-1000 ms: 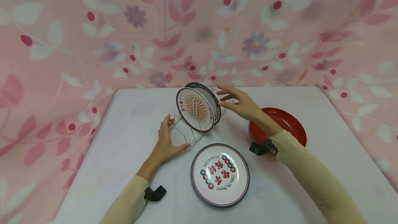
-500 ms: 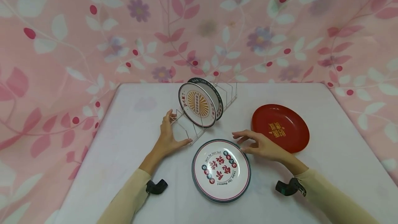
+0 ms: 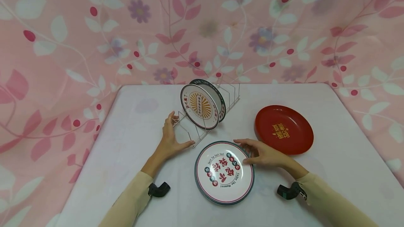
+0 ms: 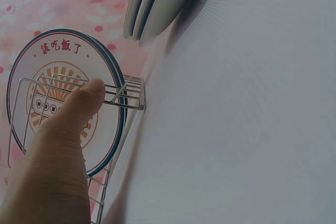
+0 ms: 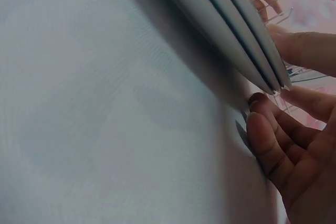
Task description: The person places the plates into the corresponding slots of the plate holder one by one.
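Observation:
My left hand (image 3: 168,137) grips the near end of a wire dish rack (image 3: 199,138), its thumb on one side and its fingers on the other. Standing on edge in the rack are a white plate with a sunburst print (image 3: 199,106) and a dark-rimmed plate (image 3: 222,109) behind it. In front lies a stack of white plates with blue-green rims (image 3: 224,195). At the stack's right rim is my right hand (image 3: 263,153), thumb over the top plate. The right wrist view shows the index fingertip at the stacked rims (image 5: 247,51) and the other fingers (image 5: 268,140) bent low beside them.
A red oval plate (image 3: 284,129) with gold lettering lies on the white-covered table (image 3: 142,104), behind the right hand. A pink floral cloth (image 3: 208,31) hangs behind the table. The rack's far end (image 3: 233,94) reaches toward the back edge.
My right hand has come away from the rack, forward and down to the plate stack, its thumb now over the rim. The left hand keeps its hold on the rack.

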Demonstrator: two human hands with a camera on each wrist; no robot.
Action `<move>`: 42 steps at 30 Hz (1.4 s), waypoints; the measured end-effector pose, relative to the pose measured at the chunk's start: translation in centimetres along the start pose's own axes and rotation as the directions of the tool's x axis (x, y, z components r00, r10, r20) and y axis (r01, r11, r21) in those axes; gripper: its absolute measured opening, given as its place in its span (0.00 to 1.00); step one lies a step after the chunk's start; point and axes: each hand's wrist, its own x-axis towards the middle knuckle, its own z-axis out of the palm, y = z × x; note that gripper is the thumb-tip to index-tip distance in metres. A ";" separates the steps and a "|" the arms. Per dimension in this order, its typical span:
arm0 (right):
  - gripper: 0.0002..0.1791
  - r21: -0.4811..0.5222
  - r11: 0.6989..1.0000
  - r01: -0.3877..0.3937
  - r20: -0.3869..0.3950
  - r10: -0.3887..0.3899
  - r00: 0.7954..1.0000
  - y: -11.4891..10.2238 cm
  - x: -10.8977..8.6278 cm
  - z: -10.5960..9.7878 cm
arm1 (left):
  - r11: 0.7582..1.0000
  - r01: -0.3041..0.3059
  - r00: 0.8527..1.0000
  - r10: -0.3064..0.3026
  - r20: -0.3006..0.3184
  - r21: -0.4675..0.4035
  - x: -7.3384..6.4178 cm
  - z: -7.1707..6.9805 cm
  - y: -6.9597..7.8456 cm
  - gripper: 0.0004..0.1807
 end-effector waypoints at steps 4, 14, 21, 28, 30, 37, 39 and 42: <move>0.37 -0.042 0.999 -0.003 0.014 0.004 1.000 -0.1 0.2 0.0 | 1.000 -0.001 1.000 0.001 -0.002 0.004 0.0 -0.1 -0.1 0.73; 0.30 -0.009 1.000 0.029 0.010 -0.029 1.000 0.3 0.3 -1.2 | 1.000 -0.015 1.000 0.015 -0.008 -0.012 0.1 0.1 0.0 0.73; 0.29 0.156 0.986 0.052 0.010 -0.054 0.998 0.6 -0.1 -3.0 | 0.999 -0.032 0.999 0.032 -0.016 -0.002 0.0 0.2 -0.1 0.73; 0.31 0.275 0.961 0.017 0.047 -0.031 0.998 0.0 -0.4 -3.5 | 1.000 -0.024 1.000 0.024 -0.017 -0.004 0.0 0.1 -0.1 0.72; 0.31 0.291 0.957 0.012 0.049 -0.028 0.998 -0.2 -0.5 -3.5 | 1.000 -0.025 1.000 0.025 -0.017 -0.004 0.0 0.1 -0.1 0.73; 0.34 0.225 0.971 0.081 -0.074 -0.066 0.995 -0.6 -0.8 -4.1 | 1.000 -0.020 1.000 0.020 -0.017 -0.006 -0.1 0.1 -0.1 0.73; 0.34 0.196 0.975 0.103 -0.119 -0.080 0.990 -0.8 -1.0 -4.7 | 1.000 -0.014 1.000 0.014 -0.016 -0.007 -0.1 0.1 -0.1 0.73; 0.32 0.162 0.979 0.126 -0.160 -0.100 0.982 -1.3 -1.4 -5.8 | 1.000 -0.015 1.000 0.015 -0.018 -0.011 -0.1 0.0 0.0 0.73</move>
